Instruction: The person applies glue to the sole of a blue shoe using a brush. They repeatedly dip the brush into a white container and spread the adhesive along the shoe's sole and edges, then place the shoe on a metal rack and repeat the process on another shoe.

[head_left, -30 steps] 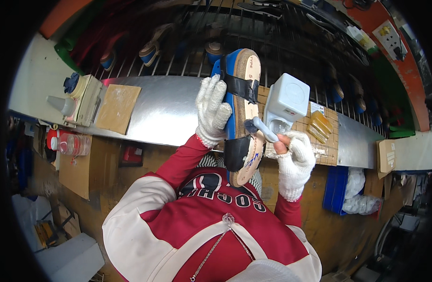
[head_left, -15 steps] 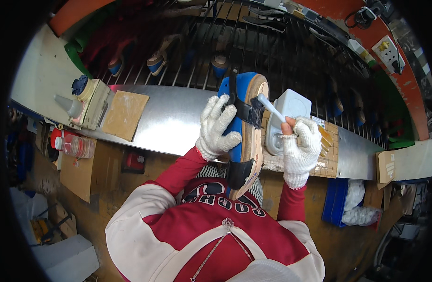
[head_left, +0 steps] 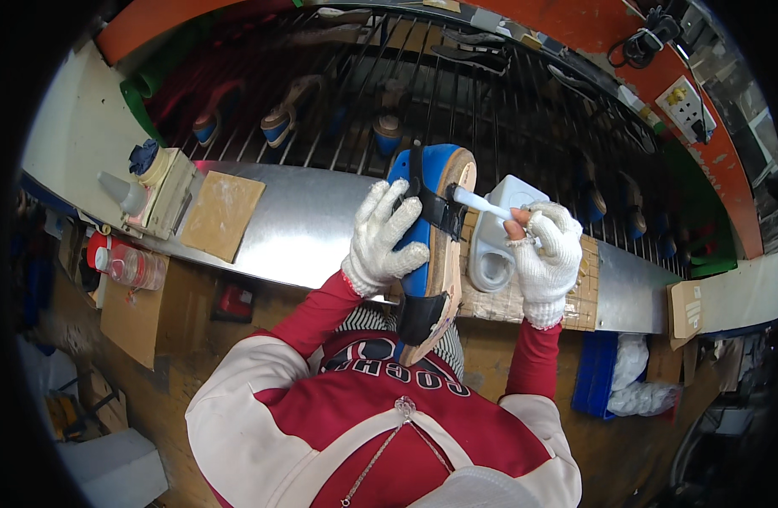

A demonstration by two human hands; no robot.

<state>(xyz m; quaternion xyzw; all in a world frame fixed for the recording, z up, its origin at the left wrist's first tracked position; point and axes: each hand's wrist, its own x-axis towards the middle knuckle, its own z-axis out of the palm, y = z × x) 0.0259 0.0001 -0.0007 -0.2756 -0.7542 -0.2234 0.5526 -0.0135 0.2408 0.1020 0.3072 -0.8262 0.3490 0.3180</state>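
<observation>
A black-strapped sandal on a blue shoe last point(head_left: 437, 163) is tilted on its side in front of my chest, its pale underside facing right. My gloved left hand point(head_left: 384, 230) grips the sandal from the left, fingers spread along the blue last and straps. In my gloved right hand point(head_left: 548, 254), thumb and fingertip bare, is a small brush point(head_left: 484, 204) with a whitish handle. The brush's bristles touch the end of the black strap at the sole edge. Just beyond this hand stands a pale container point(head_left: 491, 264) with a round opening, partly covered by the hand.
The container stands on a taped cardboard sheet point(head_left: 582, 306) over the metal bench point(head_left: 300, 222). A tan board point(head_left: 224, 216) lies at left beside a box holding a jar point(head_left: 152, 161). Beyond the bench, a rack of metal bars point(head_left: 342, 127) carries several sandals on lasts point(head_left: 277, 125).
The view has shifted slightly. The brush handle lies flatter, its bristles still at the strap end. My right hand has moved a little rightward relative to the bench; my left keeps its hold.
</observation>
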